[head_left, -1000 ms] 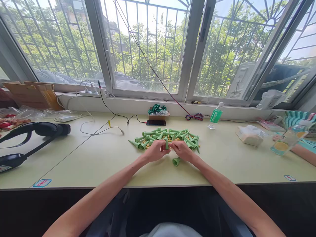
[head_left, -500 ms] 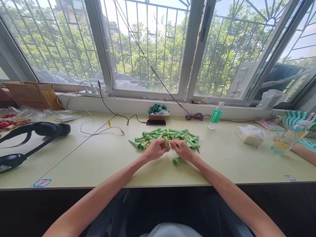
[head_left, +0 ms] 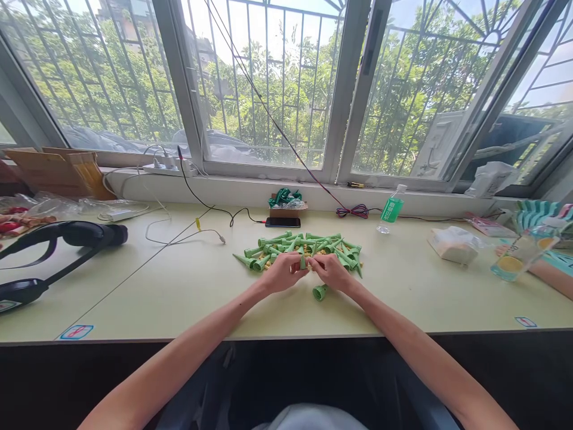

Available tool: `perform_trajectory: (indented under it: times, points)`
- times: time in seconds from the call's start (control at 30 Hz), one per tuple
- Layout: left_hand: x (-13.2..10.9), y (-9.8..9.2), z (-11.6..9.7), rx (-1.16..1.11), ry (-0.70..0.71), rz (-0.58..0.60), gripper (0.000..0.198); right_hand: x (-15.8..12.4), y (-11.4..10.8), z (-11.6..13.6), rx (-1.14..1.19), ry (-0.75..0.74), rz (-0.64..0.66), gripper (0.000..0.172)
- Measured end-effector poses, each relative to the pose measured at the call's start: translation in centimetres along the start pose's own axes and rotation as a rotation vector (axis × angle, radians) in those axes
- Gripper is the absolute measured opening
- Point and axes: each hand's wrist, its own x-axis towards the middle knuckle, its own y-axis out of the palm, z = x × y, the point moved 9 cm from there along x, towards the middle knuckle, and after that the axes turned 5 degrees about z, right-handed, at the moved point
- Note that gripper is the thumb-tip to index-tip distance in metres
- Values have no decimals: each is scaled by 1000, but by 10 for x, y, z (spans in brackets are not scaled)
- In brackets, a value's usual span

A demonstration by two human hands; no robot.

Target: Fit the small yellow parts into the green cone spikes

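A heap of green plastic cones (head_left: 308,246) lies on the pale table (head_left: 188,286) in front of me. My left hand (head_left: 283,272) and my right hand (head_left: 330,271) meet at the near edge of the heap, fingers curled. Between them stands one green cone (head_left: 303,260), tip up, pinched by both hands. Small yellow pieces show under the heap. A single green cone (head_left: 319,292) lies on the table just below my right hand.
A phone (head_left: 282,222) and a small box of green items (head_left: 286,204) sit behind the heap. A clear bottle (head_left: 390,210) stands at the right, black headgear (head_left: 49,251) at the left. Cables cross the table. Another person's arm (head_left: 548,272) rests at the far right.
The cone between my hands tilted slightly left half a second ago and is back upright now. Both hands have stayed in place.
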Motion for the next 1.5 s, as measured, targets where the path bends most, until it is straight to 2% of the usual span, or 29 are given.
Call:
perform_trajectory:
  times: [0.23,0.47,0.7,0.87,1.13,1.33,1.5]
  points:
    - [1,-3,13,-110,-91,-29,13,0,-5,1,91,-4,-26,19]
    - [-1,-1,23,-162,-168,-9,18,-1,-1,1,114,-60,-3,18]
    - [-2,-1,19,-145,-115,-12,15,-1,-1,-2,147,-59,-9,15]
    - [-2,-3,11,-45,-71,-26,9,0,0,-1,123,-70,-1,14]
    - [-2,-1,11,60,-39,-28,8,0,3,2,78,-93,30,17]
    - [0,-6,11,-14,-64,-52,13,0,0,2,106,-81,-7,15]
    - [0,-7,17,-83,-101,-54,16,-1,2,-1,135,-62,5,24]
